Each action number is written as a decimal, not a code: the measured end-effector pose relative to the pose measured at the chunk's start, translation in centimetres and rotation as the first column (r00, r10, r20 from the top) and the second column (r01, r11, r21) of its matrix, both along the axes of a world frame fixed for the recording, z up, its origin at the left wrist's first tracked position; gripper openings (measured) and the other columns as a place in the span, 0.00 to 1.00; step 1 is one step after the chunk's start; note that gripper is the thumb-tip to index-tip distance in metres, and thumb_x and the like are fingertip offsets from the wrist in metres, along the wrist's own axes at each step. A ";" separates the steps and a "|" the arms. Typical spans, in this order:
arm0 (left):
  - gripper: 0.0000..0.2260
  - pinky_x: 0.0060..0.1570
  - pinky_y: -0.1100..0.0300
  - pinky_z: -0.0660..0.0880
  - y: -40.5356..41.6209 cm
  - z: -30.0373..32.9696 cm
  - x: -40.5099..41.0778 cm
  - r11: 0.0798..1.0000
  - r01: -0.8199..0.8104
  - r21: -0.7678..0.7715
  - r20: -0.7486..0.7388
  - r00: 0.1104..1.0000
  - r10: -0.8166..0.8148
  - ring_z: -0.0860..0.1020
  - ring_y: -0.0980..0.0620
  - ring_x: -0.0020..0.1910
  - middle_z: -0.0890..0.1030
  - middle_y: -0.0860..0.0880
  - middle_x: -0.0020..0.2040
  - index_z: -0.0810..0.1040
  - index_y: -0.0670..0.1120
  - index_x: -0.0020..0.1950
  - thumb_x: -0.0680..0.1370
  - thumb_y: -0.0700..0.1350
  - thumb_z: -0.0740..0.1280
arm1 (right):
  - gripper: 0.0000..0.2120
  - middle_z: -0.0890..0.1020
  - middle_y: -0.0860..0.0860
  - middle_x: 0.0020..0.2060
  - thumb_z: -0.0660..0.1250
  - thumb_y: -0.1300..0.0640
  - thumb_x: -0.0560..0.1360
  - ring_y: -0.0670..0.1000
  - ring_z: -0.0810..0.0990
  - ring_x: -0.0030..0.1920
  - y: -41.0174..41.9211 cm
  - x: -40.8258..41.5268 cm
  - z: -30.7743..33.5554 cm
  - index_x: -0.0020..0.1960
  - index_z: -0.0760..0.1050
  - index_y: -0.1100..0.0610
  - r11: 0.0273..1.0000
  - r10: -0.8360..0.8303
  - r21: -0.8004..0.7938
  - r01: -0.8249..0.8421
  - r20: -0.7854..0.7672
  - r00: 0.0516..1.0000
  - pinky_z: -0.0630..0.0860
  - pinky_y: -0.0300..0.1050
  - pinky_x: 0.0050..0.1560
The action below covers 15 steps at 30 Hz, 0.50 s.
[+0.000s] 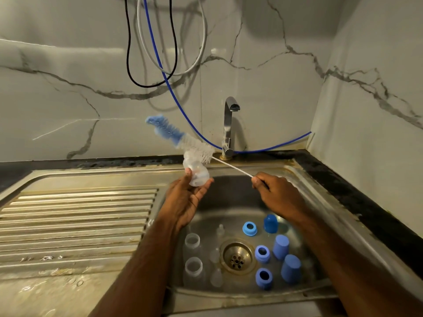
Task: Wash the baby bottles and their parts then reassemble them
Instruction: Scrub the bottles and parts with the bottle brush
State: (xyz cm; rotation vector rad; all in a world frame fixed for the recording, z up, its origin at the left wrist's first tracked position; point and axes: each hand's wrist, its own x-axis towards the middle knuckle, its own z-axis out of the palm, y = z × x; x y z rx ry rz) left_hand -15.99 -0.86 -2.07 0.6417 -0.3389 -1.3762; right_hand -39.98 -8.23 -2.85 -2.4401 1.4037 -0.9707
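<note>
While I hold one clear bottle (196,173) up over the sink (304,186), pinched between thumb and fingertips of my left hand (185,200), my right hand (278,195) grips the wire handle of the brush (183,140). The brush head, blue at the tip and white nearer the handle, stands just above and behind the bottle, outside it; I judge it is held so to line it up with the bottle, though motion blur hides which way the mouth faces. I keep both over the basin, I think, so drips fall there.

Below the bottle, on the basin floor, the rest waits around the drain (237,258): two more bottles (193,253) left of it, clear teats (217,264) between them and the drain, three blue rings (262,253) and three blue caps (281,247) to its right. They seem sorted by kind, handy for reassembly later. No water shows running from the tap (229,126) behind the bottle.

Left of the sink lies the ribbed drainer (75,223), stained and scuffed. A dark counter (357,197) edges the sink on the far and right sides, under marble-look wall panels (57,92). Black, grey and blue cables (160,65) hang down the wall above the tap.
</note>
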 end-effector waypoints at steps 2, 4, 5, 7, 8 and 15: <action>0.19 0.56 0.47 0.81 0.1 -0.1 -0.6 1.000 0.007 0.015 0.019 1.000 -0.007 0.81 0.36 0.60 0.77 0.33 0.66 0.72 0.38 0.71 0.83 0.46 0.64 | 0.14 0.74 0.46 0.29 0.59 0.47 0.83 0.43 0.73 0.31 0.2 0.6 -0.1 0.39 0.71 0.44 0.999 0.047 0.014 -0.047 -0.014 0.999 0.65 0.37 0.35; 0.19 0.56 0.47 0.81 0.2 -0.2 -0.4 1.000 -0.019 -0.015 -0.036 0.999 0.018 0.79 0.35 0.63 0.77 0.34 0.68 0.71 0.39 0.73 0.83 0.45 0.64 | 0.17 0.73 0.46 0.29 0.60 0.47 0.83 0.43 0.72 0.31 0.2 0.3 0.0 0.35 0.69 0.44 0.998 0.057 0.029 -0.057 -0.013 0.998 0.63 0.35 0.33; 0.20 0.56 0.47 0.81 0.1 -0.1 0.0 0.999 -0.025 -0.030 -0.077 0.997 0.022 0.79 0.35 0.64 0.76 0.34 0.68 0.71 0.39 0.73 0.83 0.45 0.64 | 0.17 0.74 0.45 0.29 0.61 0.47 0.83 0.43 0.73 0.32 0.1 0.0 0.2 0.35 0.69 0.45 0.999 0.043 0.027 -0.042 -0.010 0.999 0.63 0.34 0.33; 0.20 0.56 0.48 0.81 0.2 0.0 0.7 0.999 -0.001 -0.032 -0.091 0.996 -0.002 0.80 0.36 0.63 0.77 0.33 0.67 0.71 0.39 0.72 0.83 0.46 0.64 | 0.15 0.76 0.44 0.31 0.60 0.46 0.83 0.43 0.74 0.34 -0.1 -0.6 0.4 0.37 0.71 0.45 1.000 0.002 0.027 -0.002 -0.004 1.000 0.67 0.39 0.35; 0.20 0.55 0.48 0.82 0.2 -0.1 0.6 1.000 0.022 -0.018 -0.058 0.998 -0.023 0.81 0.36 0.61 0.78 0.33 0.66 0.72 0.39 0.72 0.83 0.47 0.64 | 0.14 0.76 0.45 0.32 0.59 0.46 0.83 0.44 0.75 0.35 -0.1 -0.7 0.4 0.40 0.73 0.45 1.000 -0.009 0.029 0.009 -0.001 1.000 0.69 0.41 0.36; 0.24 0.52 0.48 0.83 0.7 -0.5 0.3 0.992 -0.129 0.014 0.493 0.863 0.106 0.84 0.45 0.57 0.83 0.42 0.61 0.78 0.44 0.64 0.70 0.46 0.76 | 0.13 0.75 0.42 0.31 0.61 0.46 0.82 0.43 0.75 0.35 -0.2 -0.5 0.2 0.39 0.72 0.43 0.998 0.058 0.024 -0.057 -0.021 0.998 0.70 0.42 0.39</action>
